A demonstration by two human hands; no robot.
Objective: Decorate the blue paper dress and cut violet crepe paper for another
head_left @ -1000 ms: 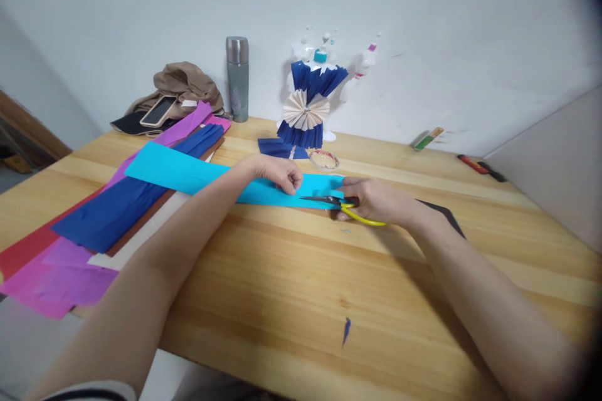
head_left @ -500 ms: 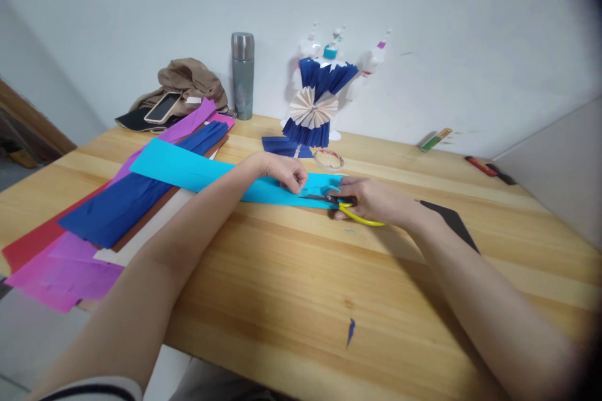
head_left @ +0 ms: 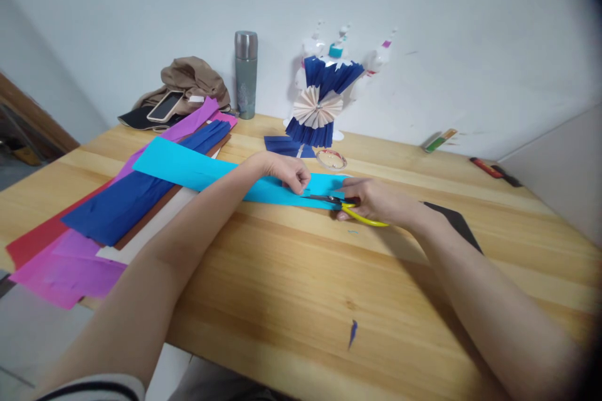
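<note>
A long light-blue paper strip (head_left: 188, 169) lies across the wooden table (head_left: 291, 276). My left hand (head_left: 289, 172) pinches the strip near its right end. My right hand (head_left: 376, 200) grips yellow-handled scissors (head_left: 345, 205), whose dark blades point left into the strip's lower edge, just below my left fingers. A small flap of the blue paper stands up between the two hands.
Dark blue, purple, pink, red and white sheets (head_left: 113, 207) pile at the left. A grey flask (head_left: 246, 74), a phone on cloth (head_left: 164, 106), a pleated paper figure (head_left: 317, 103) and a tape roll (head_left: 330, 160) sit at the back. A black sheet (head_left: 454, 225) lies under my right forearm.
The scissors have worked a little further left into the strip, and my left hand has shifted slightly along with them. The view has drifted, so everything sits somewhat more to the right.
</note>
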